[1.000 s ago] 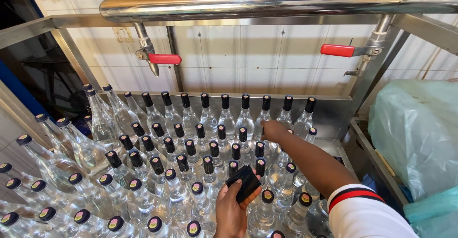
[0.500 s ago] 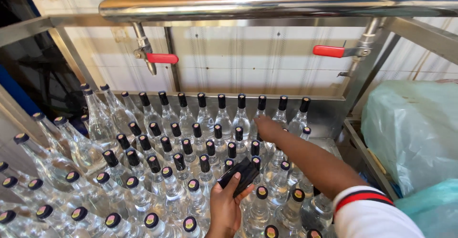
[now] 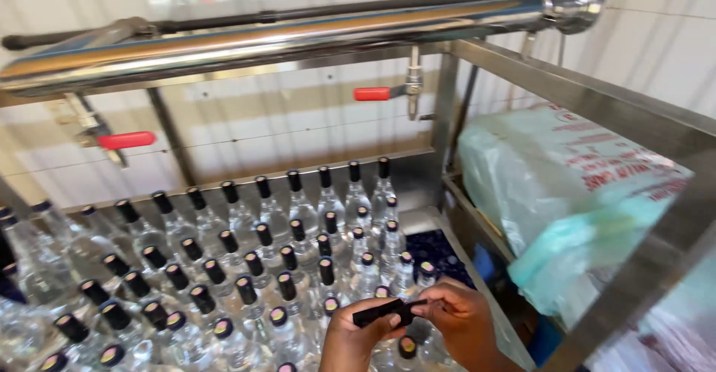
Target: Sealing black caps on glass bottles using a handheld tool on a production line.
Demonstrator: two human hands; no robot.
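Observation:
Both my hands meet low in the head view, above the right end of a tray of bottles. My left hand (image 3: 356, 341) grips a small flat black strip (image 3: 384, 313) from below. My right hand (image 3: 460, 320) pinches the strip's right end with thumb and fingertips. Several clear glass bottles with black caps (image 3: 253, 256) stand upright in tight rows under and to the left of my hands. Some caps near my hands show a pale disc on top.
A long shiny steel pipe (image 3: 283, 38) runs across the top, with two red-handled valves (image 3: 127, 140) (image 3: 373, 93) below it. A steel frame post (image 3: 447, 111) borders the tray on the right. A bulky pale green plastic bag (image 3: 574, 193) lies right of the frame.
My right hand has drawn back from the far bottles and now joins the left hand on the black strip. The view has swung to the right.

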